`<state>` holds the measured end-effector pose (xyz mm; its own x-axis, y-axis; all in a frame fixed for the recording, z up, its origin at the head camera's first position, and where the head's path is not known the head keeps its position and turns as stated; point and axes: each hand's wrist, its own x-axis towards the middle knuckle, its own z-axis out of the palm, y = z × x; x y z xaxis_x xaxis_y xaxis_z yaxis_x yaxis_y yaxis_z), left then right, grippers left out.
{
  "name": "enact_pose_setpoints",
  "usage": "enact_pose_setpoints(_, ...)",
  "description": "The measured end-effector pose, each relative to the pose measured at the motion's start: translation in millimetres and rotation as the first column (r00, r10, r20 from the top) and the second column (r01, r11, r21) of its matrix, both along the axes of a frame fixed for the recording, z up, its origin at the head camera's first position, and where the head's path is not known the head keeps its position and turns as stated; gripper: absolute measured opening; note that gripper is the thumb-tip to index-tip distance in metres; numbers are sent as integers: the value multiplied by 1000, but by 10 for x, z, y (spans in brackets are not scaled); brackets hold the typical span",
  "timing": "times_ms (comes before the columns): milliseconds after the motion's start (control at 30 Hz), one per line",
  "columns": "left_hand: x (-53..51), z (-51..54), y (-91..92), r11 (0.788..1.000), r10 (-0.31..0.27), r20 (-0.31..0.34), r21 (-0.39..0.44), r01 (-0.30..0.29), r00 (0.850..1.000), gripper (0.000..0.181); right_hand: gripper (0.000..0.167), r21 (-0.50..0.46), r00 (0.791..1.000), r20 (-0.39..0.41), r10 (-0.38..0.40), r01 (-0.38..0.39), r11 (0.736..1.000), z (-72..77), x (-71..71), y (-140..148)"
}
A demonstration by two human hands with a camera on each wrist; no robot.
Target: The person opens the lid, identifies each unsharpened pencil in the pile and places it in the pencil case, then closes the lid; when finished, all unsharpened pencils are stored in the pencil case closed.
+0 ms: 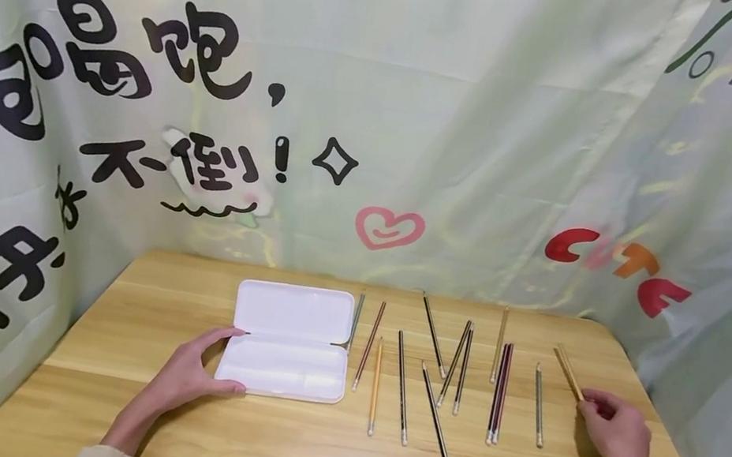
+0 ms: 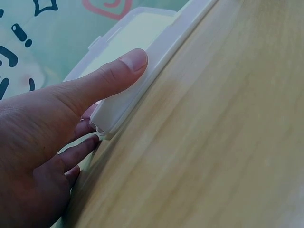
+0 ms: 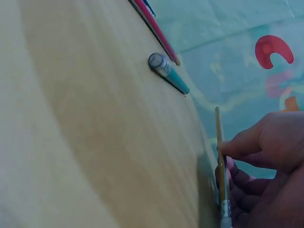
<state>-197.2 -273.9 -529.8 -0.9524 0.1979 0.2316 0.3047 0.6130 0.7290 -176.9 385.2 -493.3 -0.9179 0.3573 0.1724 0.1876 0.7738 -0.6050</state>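
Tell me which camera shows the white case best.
The head view: the white case lies open, almost entirely visible. The left wrist view crops it, partly behind the left hand; the right wrist view shows none.

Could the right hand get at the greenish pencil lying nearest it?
Probably yes: only bare table seems to lie between the right hand and the greenish pencil, though that hand already pinches a gold-coloured pencil.

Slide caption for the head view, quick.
Left fingers grip an open white case; right fingers pinch a tan pencil; more pencils lie between.
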Motion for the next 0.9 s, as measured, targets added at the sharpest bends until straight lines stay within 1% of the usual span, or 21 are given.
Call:
enact_pose_setpoints(100, 18, -1, 1, 1000, 4, 10, 5, -4, 1000, 89, 29, -30, 1000, -7, 10, -10, 999, 24, 25, -38)
enact_pose_setpoints(167, 22, -5, 5, 1000, 3, 7, 4, -3, 1000, 89, 29, -51, 999, -27, 19, -21, 998, 50, 43, -80)
enact_pose_setpoints(267, 17, -12, 15, 1000, 0, 5, 4, 0, 1000, 88, 28, -72, 995, -84, 53, -60, 996, 92, 50, -161)
enact_pose_setpoints(400, 4, -15, 31, 1000, -2, -1, 3, 2, 1000, 88, 25, -92, 984, -147, 104, -119, 989, 138, 16, -322)
enact_pose_setpoints(633, 28, -15, 24, 1000, 11, 18, -5, -11, 1000, 88, 20, -98, 971, -165, 173, -191, 977, 151, -49, -720)
enact_pose_setpoints(733, 36, -10, 15, 1000, 23, 23, -14, -22, 999, 87, 19, -104, 961, -183, 206, -228, 968, 160, -83, -900)
enact_pose_setpoints(900, 30, 3, 15, 1000, 20, 23, -5, -20, 1000, 87, 16, -93, 935, -232, 268, -295, 951, 170, -122, -1172)
